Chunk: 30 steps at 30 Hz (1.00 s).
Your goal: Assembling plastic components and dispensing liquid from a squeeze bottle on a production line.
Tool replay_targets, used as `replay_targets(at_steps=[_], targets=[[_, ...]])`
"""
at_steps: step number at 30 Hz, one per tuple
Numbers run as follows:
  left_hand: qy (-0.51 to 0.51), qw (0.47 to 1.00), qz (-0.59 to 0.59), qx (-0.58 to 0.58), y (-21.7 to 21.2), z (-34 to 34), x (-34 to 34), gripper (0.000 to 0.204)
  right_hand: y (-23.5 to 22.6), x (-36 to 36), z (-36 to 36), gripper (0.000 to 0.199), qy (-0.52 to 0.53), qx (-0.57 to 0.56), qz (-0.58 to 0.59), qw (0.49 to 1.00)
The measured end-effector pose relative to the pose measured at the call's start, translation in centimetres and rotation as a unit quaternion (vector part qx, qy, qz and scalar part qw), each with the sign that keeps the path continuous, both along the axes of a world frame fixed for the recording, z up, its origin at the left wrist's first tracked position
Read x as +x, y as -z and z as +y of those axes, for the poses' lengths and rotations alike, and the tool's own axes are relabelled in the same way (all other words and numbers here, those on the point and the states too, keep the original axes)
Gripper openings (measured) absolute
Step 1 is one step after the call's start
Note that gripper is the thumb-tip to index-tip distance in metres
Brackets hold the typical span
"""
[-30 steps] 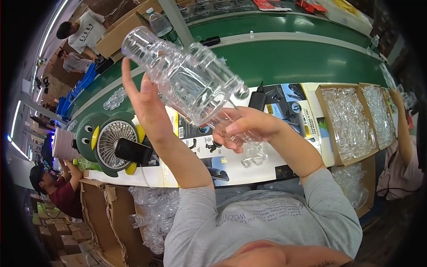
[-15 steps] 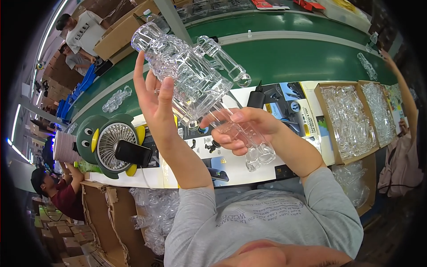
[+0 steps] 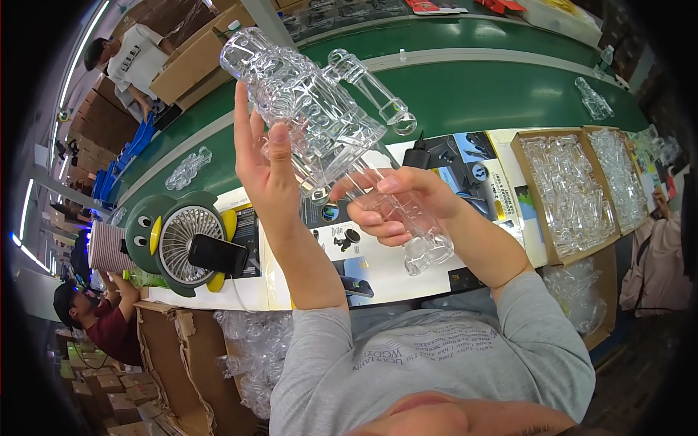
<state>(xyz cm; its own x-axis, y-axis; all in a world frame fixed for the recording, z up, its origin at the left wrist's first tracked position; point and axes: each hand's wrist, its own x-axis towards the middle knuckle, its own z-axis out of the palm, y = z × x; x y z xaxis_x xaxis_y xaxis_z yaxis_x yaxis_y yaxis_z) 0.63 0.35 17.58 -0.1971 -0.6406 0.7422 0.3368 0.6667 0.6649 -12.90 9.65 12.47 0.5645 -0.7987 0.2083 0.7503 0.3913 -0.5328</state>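
My left hand [image 3: 265,171] is raised and grips the body of a large clear plastic piece [image 3: 305,102] shaped like a ribbed bottle with a side arm [image 3: 371,91]. My right hand [image 3: 396,207] is closed around a clear tube part [image 3: 407,232] that hangs from the bottom of that piece and ends in a rounded knob. Both hands hold the assembly up above the work table [image 3: 378,272].
A green penguin-shaped desk fan [image 3: 174,243] with a black phone stands at the left. Cardboard boxes of clear plastic parts [image 3: 571,192] sit at the right. A green conveyor belt [image 3: 465,91] behind carries loose clear pieces [image 3: 187,168]. Other people work at the left and right.
The clear piece has been turned so its side arm swings out to the right. My right hand has slid along the lower tube.
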Motion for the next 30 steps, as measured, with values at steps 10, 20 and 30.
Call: replay_targets(at_steps=[10,20,30], targets=[[0.032,0.999,0.020,-0.016,0.2,-0.6,0.4,0.062,0.2,0.2,-0.4,0.057,0.011,-0.042,0.026,0.999],[-0.096,0.990,0.099,0.024,0.0,-3.4,3.4,0.056,0.4,-8.8,-6.9,0.063,0.371,-0.180,0.509,0.756],[-0.118,0.975,0.187,0.014,-0.9,-1.7,4.0,0.045,2.0,-27.8,-8.3,0.065,0.264,-0.101,0.908,0.310]])
